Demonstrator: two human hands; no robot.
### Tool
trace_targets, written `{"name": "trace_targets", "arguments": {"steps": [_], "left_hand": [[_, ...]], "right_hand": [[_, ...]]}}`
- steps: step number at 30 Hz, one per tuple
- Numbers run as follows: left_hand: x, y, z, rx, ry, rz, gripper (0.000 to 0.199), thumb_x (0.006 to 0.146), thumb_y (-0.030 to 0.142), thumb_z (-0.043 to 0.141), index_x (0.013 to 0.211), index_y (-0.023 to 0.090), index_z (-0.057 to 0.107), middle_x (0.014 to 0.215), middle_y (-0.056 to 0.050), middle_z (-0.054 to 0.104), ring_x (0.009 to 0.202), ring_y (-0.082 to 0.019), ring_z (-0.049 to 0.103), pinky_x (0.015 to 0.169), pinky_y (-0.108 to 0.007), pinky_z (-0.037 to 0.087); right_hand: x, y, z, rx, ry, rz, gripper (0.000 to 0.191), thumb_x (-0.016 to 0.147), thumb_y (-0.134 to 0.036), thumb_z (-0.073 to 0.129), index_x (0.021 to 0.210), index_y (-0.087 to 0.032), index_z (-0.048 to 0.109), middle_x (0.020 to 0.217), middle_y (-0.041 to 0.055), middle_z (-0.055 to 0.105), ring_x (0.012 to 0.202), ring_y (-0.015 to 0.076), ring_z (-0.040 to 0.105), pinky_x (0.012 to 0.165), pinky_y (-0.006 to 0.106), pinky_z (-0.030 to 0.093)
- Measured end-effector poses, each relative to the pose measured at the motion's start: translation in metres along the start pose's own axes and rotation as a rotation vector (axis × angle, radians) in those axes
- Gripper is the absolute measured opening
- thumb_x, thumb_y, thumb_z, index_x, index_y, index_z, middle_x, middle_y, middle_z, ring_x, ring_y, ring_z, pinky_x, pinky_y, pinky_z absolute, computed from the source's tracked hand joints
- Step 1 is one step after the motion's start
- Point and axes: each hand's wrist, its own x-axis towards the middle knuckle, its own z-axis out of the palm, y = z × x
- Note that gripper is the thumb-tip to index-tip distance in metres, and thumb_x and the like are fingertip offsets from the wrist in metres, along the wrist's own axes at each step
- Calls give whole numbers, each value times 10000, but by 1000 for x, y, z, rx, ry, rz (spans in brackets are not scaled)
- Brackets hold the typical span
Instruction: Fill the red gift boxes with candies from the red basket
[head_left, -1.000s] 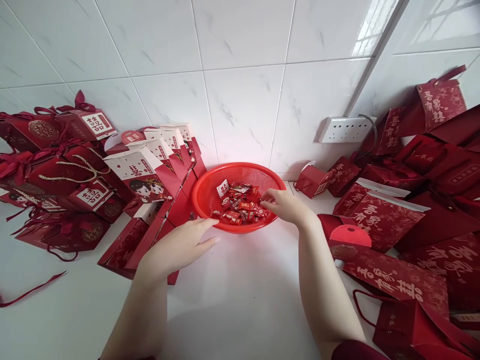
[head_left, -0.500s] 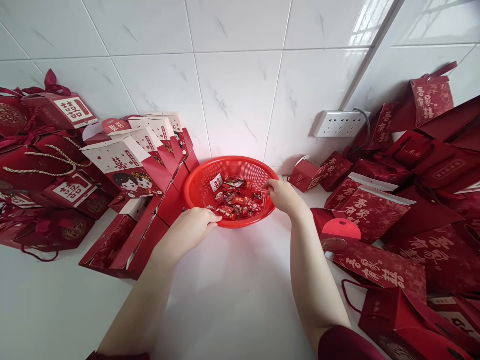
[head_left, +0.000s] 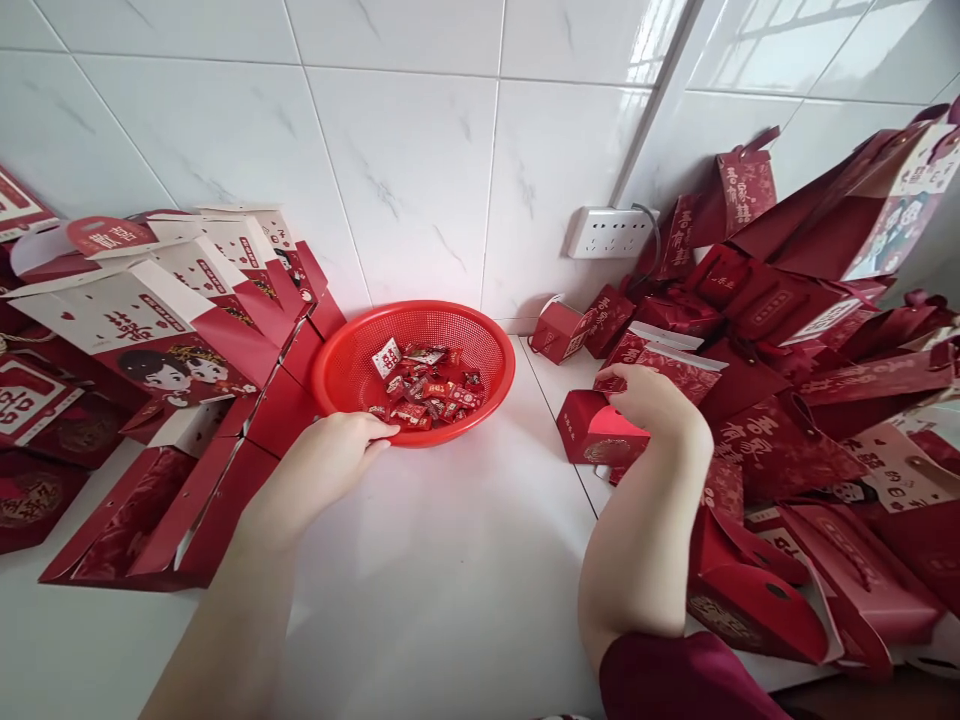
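Holds the near-left rim of the red basket (head_left: 325, 365) with the left hand (head_left: 337, 460), in a narrow pinch of thumb and bent fingers. Reaches with the right hand (head_left: 649, 400) over the open red box (head_left: 585, 428), with fingers close together and curved down at its top edge. Cannot tell the right hand's exact grip, or anything inside that hand, from this angle.

In the middle of the view, on the white table (head_left: 450, 590) close to the tiled wall (head_left: 420, 180), opens upward and slightly toward the camera as a wide oval, with the long axis running left to right, roughly along the wall. Contains small wrapped candies (head_left: 435, 392), with a white printed packet (head_left: 387, 358) tilted against the inner far-left side.

To the right of the basket and apart from it, sits upright with the lettered side facing near-left and the longer direction running roughly left to right; opens upward, partly hidden beneath the right hand.

To the left, near the basket, lean printed cartons (head_left: 150, 330). To the right, beyond the box, crowd red gift bags (head_left: 787, 440), with a small box (head_left: 561, 328) and a white power socket (head_left: 611, 233) toward the wall.
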Motion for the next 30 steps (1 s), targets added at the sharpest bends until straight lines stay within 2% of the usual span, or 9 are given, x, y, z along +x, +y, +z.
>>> {"name": "trace_targets", "arguments": {"steps": [4,8,11,13,15,18,22,25,30], "left_hand": [[-2,4,-2,0,-2,-9,384,939,339,456,1199,243,722,1219,-37,717,1119,-285,664,964,-402,496],[-6,8,-7,-2,0,-9,372,957,387,453,1182,261,722,1246,-23,703,1133,-277,657,943,-388,509],[-11,16,-10,-21,66,70,365,973,414,453,1188,273,712,1267,2,688,1157,-248,640,970,-354,501],[-15,24,-11,-56,107,195,362,997,389,424,1182,273,712,1257,12,689,1160,-213,631,1008,-321,482],[-20,33,-12,-106,98,333,361,1014,337,398,1173,277,717,1244,22,692,1148,-183,631,1023,-291,471],[-26,43,-13,-174,33,447,363,1015,269,394,1162,300,725,1212,45,707,1128,-163,641,1032,-280,466],[-30,46,-12,-186,-165,444,325,979,253,464,1144,341,730,1185,73,719,1100,-170,660,988,-288,484],[-31,44,-8,-164,-321,384,349,892,272,583,1212,361,687,1236,61,697,1105,-215,663,912,-307,508],[-30,50,-1,-161,-398,297,329,822,327,620,1144,330,689,1162,10,711,1007,-257,681,782,-310,507]], "right_hand": [[11,17,7,39,-71,94,427,757,-89,537,1095,-228,757,1102,100,733,931,258,676,758,345,507],[9,10,-1,77,-32,61,240,839,-223,574,957,-207,783,986,96,752,937,259,661,769,333,480],[-10,-13,-16,116,-70,-81,235,865,-380,601,806,-229,771,825,53,737,825,227,648,717,309,456],[-26,-38,-23,144,-185,-287,361,889,-480,559,738,-216,754,717,52,697,693,205,602,622,309,422],[-42,-66,-24,173,-330,-476,356,901,-447,542,749,-207,755,682,50,679,656,187,562,600,300,402],[-58,-102,-17,185,-509,-696,328,924,-332,502,718,-195,717,645,17,633,586,136,463,569,279,346],[-61,-127,1,211,-570,-847,350,936,-251,466,628,-178,615,579,-31,511,532,96,353,536,266,278],[-55,-133,14,293,-592,-878,251,900,-248,544,676,-172,629,612,-35,544,546,88,406,530,246,301],[-47,-139,26,395,-853,-735,264,927,-328,534,750,-165,642,677,4,631,584,121,625,523,224,428]]}}
